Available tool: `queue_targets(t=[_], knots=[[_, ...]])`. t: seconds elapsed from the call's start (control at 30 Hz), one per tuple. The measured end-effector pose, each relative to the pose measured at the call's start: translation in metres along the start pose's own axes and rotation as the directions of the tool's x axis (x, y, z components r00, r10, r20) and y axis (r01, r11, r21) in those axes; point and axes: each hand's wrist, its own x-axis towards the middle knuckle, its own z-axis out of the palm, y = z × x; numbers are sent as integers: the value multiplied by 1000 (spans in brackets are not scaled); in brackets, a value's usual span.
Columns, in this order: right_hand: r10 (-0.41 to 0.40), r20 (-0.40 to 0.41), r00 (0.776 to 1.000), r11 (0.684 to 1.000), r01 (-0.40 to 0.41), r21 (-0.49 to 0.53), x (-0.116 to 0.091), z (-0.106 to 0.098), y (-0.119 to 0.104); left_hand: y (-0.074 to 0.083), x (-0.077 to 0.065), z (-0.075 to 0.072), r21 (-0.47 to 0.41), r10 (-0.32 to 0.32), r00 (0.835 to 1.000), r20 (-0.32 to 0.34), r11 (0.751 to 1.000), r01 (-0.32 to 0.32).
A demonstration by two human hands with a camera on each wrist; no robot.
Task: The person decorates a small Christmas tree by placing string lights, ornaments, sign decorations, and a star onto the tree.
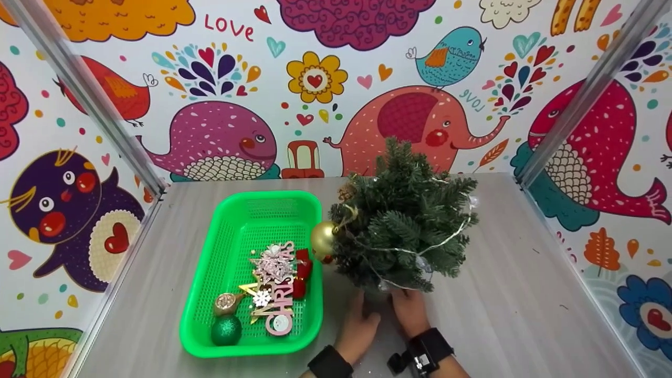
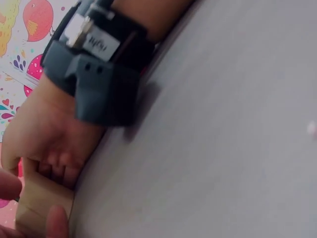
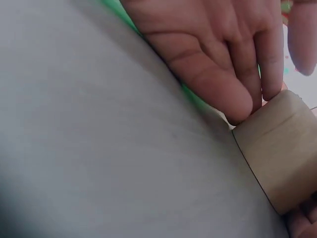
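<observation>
A small Christmas tree (image 1: 401, 226) with a string of lights stands right of the basket. A gold ball ornament (image 1: 323, 237) hangs on its left side. Low at the trunk, my left hand (image 1: 358, 328) and right hand (image 1: 411, 312) hold the tree's base from either side. Both wrist views show this base, a pale wooden block (image 2: 42, 206). In the left wrist view the right hand's fingers curl against the block. The left hand's thumb (image 3: 218, 91) and fingers lie at the block's edge in the right wrist view. Foliage hides the base from the head view.
A green plastic basket (image 1: 199, 294) stands left of the tree. It holds a green glitter ball (image 1: 226, 330), a gold-brown ornament (image 1: 226, 303), a pink Christmas letter sign (image 1: 279, 307) and red pieces (image 1: 299, 287). Patterned walls enclose the grey table (image 1: 525, 294) at the back and sides.
</observation>
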Motion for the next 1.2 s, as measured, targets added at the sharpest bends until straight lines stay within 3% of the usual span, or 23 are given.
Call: queue_targets(t=[0.23, 0.47, 0.7, 1.0, 1.2], knots=[[-28, -56, 998, 999, 26, -28, -5, 0, 1, 0, 5, -1, 28, 96, 995, -35, 995, -95], [-26, 7, 1000, 999, 26, 28, -10, 0, -1, 6, 7, -4, 88, 209, 975, -79, 975, -202], [-73, -7, 997, 997, 73, 23, -16, 6, -4, 9, 11, -10, 87, 258, 963, -80, 964, -251], [18, 15, 1000, 999, -17, -51, -21, 9, -9, 9, 24, -12, 129, 342, 935, -88, 935, -330], [-9, 2, 1000, 996, 9, -92, -23, 11, -10, 12, 23, -13, 105, 356, 930, -95, 932, -346]])
